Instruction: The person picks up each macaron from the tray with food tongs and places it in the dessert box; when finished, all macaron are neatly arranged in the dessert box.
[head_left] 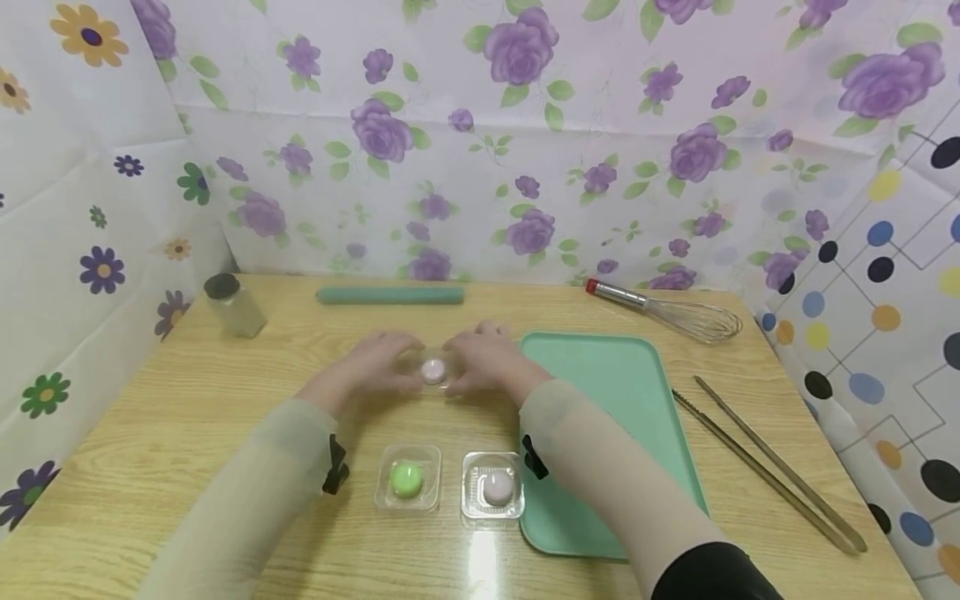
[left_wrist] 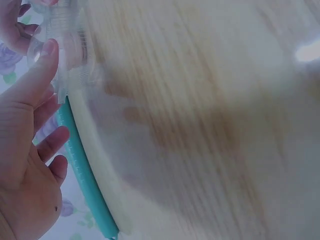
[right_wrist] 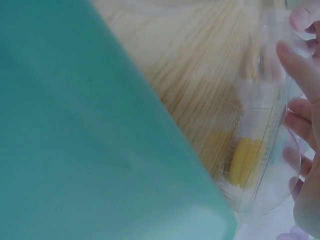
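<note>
Between my two hands, in the head view, is a clear plastic box [head_left: 433, 385] with a round pale-pink piece [head_left: 432, 370] inside. My left hand [head_left: 386, 364] grips its left side; in the left wrist view the thumb [left_wrist: 46, 57] lies on the clear plastic. From the right, my right hand [head_left: 491, 360] pinches the box, thumb at its edge in the right wrist view. Beside that hand stands another clear box [right_wrist: 265, 187] holding a yellow ridged piece [right_wrist: 246, 162], hidden in the head view. The hands are slightly blurred.
Nearer me sit two clear boxes, one with a green piece [head_left: 407, 480], one with a lilac piece [head_left: 498, 487]. A green tray [head_left: 600, 367] lies under my right forearm. Around are tongs [head_left: 780, 462], a whisk [head_left: 690, 319], a teal rod [head_left: 390, 296] and a jar [head_left: 238, 310].
</note>
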